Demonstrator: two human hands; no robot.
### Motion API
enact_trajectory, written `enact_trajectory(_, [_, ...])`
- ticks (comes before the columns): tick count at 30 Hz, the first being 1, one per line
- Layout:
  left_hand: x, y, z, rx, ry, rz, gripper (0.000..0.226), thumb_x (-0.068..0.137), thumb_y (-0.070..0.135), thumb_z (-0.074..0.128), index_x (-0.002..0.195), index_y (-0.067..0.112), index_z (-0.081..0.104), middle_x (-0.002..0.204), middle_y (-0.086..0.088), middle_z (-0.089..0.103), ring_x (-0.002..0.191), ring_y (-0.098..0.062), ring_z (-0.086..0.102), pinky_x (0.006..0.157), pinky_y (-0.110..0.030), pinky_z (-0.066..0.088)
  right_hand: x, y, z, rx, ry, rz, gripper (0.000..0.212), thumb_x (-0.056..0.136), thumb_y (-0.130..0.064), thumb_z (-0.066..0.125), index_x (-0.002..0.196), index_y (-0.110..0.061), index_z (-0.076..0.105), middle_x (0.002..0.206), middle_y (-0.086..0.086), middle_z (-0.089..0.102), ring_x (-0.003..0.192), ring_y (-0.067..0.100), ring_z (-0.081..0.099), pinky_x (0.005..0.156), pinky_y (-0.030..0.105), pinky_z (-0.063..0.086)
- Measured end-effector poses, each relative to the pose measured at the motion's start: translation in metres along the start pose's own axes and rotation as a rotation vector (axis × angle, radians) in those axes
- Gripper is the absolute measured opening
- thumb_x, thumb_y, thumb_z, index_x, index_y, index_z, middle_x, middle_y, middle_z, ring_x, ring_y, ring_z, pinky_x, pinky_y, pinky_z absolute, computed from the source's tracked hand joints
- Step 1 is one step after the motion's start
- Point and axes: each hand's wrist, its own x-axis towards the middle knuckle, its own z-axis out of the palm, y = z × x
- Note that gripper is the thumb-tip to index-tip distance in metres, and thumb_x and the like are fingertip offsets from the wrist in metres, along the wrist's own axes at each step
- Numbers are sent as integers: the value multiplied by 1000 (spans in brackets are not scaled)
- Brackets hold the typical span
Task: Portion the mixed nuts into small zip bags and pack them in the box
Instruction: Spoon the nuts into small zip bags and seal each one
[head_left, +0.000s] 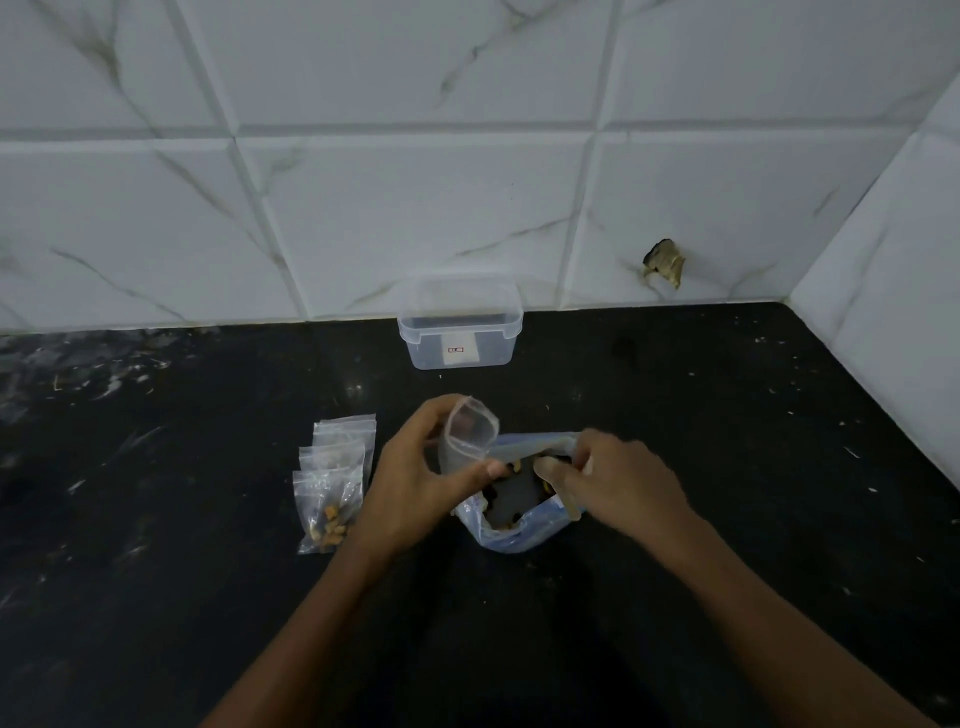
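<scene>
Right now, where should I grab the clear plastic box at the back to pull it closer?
Grip the plastic box across its two short end walls, just under the rim, reaching over the open top from the front. It stands upright with no lid, and the protruding rim gives fingers a ledge; the wall blocks access from behind.

- Location type: a home kitchen, at the corner of a worktop.
- Work surface: a black stone countertop (727, 441), polished, with pale flecks and crumbs scattered on it.
- Wall finish: large white marble-look tiles (415, 208) with grey veining and visible grout lines, meeting the side wall at right.
- Damage: a chipped hole (664, 262) in one tile, just above the countertop.
- Storage ware: a clear plastic food container (460, 332) standing against the wall.
</scene>
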Motion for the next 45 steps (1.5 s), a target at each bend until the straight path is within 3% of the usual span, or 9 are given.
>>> enact_trajectory(6, [-23, -20, 0, -76, -107, -158, 62, 66, 49, 75, 122, 40, 50, 117, 29, 58, 113, 2, 58, 86, -18, 51, 1, 13, 34, 215, -135, 86, 20, 91, -30, 61, 103, -18, 51, 87, 7, 66, 72, 22, 69, 65, 37, 60])
enact_trajectory(10, [-30, -28, 1, -113, -147, -202, 63, 66, 45, 76, 123, 38, 51, 119, 27, 59, 116, -1, 58, 94, -28, 50, 4, 17, 36, -7, 49, -12, 14, 95, -27, 54, 106, -21, 61, 95, 1, 66, 81, 13, 62, 70, 29, 53])
enact_trajectory(14, [-29, -27, 4, -193, -177, -217, 64, 66, 42, 76, 124, 31, 51, 117, 26, 61, 115, 0, 59, 87, -16, 51, 0, 18, 23, -279, 186, -147, 23, 97, -24, 53, 118, -17, 58, 107, 1, 63, 94, 13, 62, 81, 27, 52])
enact_trajectory(18, [-28, -29, 9, -228, -168, -216, 63, 68, 42, 75, 125, 27, 51, 116, 23, 62, 114, -2, 60, 87, -17, 51, -8, 15, 26, -403, 234, -296, 33, 58, -11, 90, 84, -9, 69, 73, 7, 65, 60, 18, 63, 50, 29, 51])
enact_trajectory(21, [-27, -32, 13, -236, -164, -219, 61, 70, 42, 75, 125, 27, 52, 116, 19, 64, 115, -7, 61, 90, -24, 51, -6, 15, 36, -466, 139, -318, 17, 86, -12, 66, 104, -10, 66, 97, 9, 67, 86, 21, 65, 71, 31, 52])
enact_trajectory(24, [-27, -33, 16, -255, -147, -227, 57, 72, 39, 75, 123, 27, 53, 115, 15, 65, 114, -11, 62, 90, -27, 51, -2, 13, 45, -377, 34, -234, 26, 99, -11, 42, 119, -9, 57, 116, 12, 61, 106, 26, 60, 87, 34, 47])
enact_trajectory(33, [-26, -32, 19, -271, -130, -219, 55, 73, 37, 75, 122, 23, 54, 114, 11, 67, 109, -12, 65, 85, -23, 52, 3, 25, 38, 70, 138, -212, 25, 95, -12, 49, 77, -15, 67, 60, -11, 51, 54, 5, 51, 49, 15, 34])
enact_trajectory(37, [-26, -30, 18, -294, -134, -213, 58, 72, 37, 75, 123, 19, 53, 112, 12, 67, 108, -11, 65, 84, -21, 52, 3, 20, 48, 288, -21, -59, 22, 93, -11, 52, 84, -12, 72, 70, 2, 68, 64, 12, 65, 57, 25, 53])
enact_trajectory(45, [-27, -29, 15, -303, -134, -229, 56, 74, 36, 74, 123, 18, 53, 115, 12, 67, 109, -11, 65, 84, -21, 53, 5, 20, 51, 848, -126, 371, 17, 93, -3, 53, 90, -6, 69, 79, 13, 68, 64, 15, 63, 54, 24, 51])
